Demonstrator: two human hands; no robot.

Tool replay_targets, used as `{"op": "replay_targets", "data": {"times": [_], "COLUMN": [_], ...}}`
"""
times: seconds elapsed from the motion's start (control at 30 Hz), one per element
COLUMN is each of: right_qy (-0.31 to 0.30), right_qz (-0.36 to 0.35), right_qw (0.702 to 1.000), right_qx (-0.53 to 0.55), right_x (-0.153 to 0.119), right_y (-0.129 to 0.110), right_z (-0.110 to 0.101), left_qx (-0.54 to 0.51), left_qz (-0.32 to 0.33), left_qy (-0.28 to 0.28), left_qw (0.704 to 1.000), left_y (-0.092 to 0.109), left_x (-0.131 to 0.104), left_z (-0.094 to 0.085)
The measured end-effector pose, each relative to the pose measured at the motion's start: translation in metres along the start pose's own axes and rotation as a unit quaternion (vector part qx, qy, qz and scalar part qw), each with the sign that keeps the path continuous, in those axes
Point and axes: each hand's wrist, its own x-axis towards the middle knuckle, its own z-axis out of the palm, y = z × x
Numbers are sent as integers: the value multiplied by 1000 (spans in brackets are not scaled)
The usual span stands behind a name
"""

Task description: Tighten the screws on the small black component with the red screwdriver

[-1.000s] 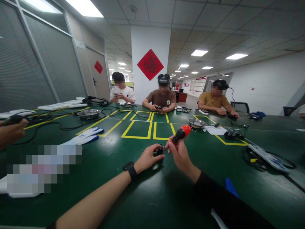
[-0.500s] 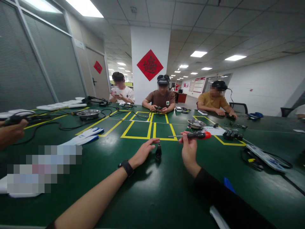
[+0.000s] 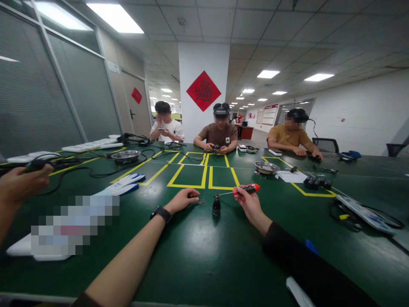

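Observation:
A small black part [image 3: 216, 206] stands upright on the green table [image 3: 191, 273]. My right hand [image 3: 250, 204] is closed round a red and black screwdriver [image 3: 251, 189], whose shaft points left with the tip at the top of the black part. To the left of that part, my left hand [image 3: 183, 200] rests low over the table beside a little pile of small metal pieces [image 3: 201, 201]. Its fingers are bent and pressed together, and whatever lies between their tips is too small to make out.
White and blue gloves [image 3: 124, 183] lie at the left, near another person's hand [image 3: 22, 181]. Metal bowls [image 3: 266, 167], several black parts [image 3: 318, 182], a power strip [image 3: 364, 213] and cables lie around. Three people sit across the table.
My right hand has turned the screwdriver and brought its tip to the black part's top. My left hand has moved left, away from that part, to the small metal pieces, its fingers now closed.

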Motion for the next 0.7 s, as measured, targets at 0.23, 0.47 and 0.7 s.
{"op": "replay_targets", "data": {"times": [0.23, 0.47, 0.7], "right_qy": [-32, -13, -22], "right_qz": [11, 15, 25], "right_qw": [998, 999, 999], "right_qx": [45, 39, 35], "right_x": [-3, -2, 1], "right_y": [1, 4, 8], "right_z": [3, 1, 0], "left_qx": [38, 69, 83], "left_qz": [-2, 16, -19], "left_qy": [14, 46, 94], "left_qw": [999, 996, 992], "left_y": [-2, -8, -13], "left_x": [-2, -1, 4], "left_z": [-5, 0, 3]}}
